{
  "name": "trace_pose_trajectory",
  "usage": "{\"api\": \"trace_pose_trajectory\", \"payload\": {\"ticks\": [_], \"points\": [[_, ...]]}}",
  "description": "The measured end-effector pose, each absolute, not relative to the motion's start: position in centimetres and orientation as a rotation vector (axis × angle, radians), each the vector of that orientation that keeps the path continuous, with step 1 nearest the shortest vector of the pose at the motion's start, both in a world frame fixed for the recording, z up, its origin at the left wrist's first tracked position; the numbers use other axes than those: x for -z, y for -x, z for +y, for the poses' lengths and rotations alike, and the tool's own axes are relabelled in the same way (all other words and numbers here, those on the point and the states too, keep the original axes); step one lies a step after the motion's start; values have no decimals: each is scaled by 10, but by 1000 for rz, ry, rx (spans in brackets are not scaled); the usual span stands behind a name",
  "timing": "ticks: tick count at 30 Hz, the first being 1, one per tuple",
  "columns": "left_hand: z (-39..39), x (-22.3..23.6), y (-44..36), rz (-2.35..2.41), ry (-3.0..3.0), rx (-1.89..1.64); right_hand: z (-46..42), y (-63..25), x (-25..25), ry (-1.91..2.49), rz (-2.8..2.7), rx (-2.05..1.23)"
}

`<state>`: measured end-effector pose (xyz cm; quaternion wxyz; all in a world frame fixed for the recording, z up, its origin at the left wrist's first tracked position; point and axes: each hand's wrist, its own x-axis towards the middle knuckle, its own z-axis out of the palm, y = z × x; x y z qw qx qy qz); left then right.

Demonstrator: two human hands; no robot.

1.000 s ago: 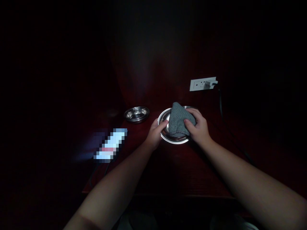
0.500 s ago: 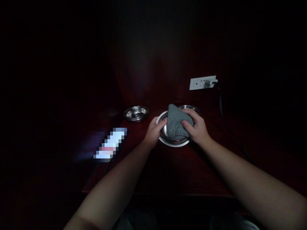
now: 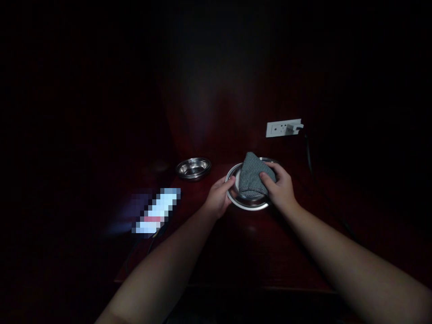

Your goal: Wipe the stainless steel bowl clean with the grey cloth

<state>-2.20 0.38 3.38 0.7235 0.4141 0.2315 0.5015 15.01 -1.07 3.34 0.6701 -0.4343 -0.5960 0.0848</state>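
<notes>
My left hand (image 3: pixel 218 198) grips the left rim of a shiny steel dish (image 3: pixel 248 204), thumb on top and fingers underneath. A folded grey cloth (image 3: pixel 254 175) lies against the inside of this dish, held by my right hand (image 3: pixel 280 183) with its thumb on top. The cloth hides much of the dish's inner surface and its right side. The dish is held above the dark red table, tilted a little toward me. Just behind it shows the rim of another steel dish (image 3: pixel 270 160), mostly covered by the cloth and my right hand.
Stacked steel dishes (image 3: pixel 193 168) stand at the back left of the table (image 3: pixel 236 256). A lit, blurred-out phone (image 3: pixel 158 211) is at the left edge, with a cable below it. On the back wall, a white socket (image 3: pixel 283 128) holds a plug whose dark cord hangs down at right.
The steel dish and both hands have shifted slightly right in view. My right hand has turned the cloth a little against the dish. The whole scene sits slightly lower.
</notes>
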Motion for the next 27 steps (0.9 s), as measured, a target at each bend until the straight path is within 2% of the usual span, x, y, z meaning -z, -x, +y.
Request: {"api": "trace_pose_trajectory", "payload": {"ticks": [3,8,18,27], "points": [[0,-32,19,646,-876,-1085,-10,-150,-33,1011,-1335,-174],[-4,-35,15,607,-868,-1173,-9,-150,-32,1020,-1383,-243],[5,-29,20,658,-1045,-1264,-5,-152,-28,940,-1458,-537],[2,-32,22,694,-1095,-1303,-8,-151,-32,924,-1579,-478]]}}
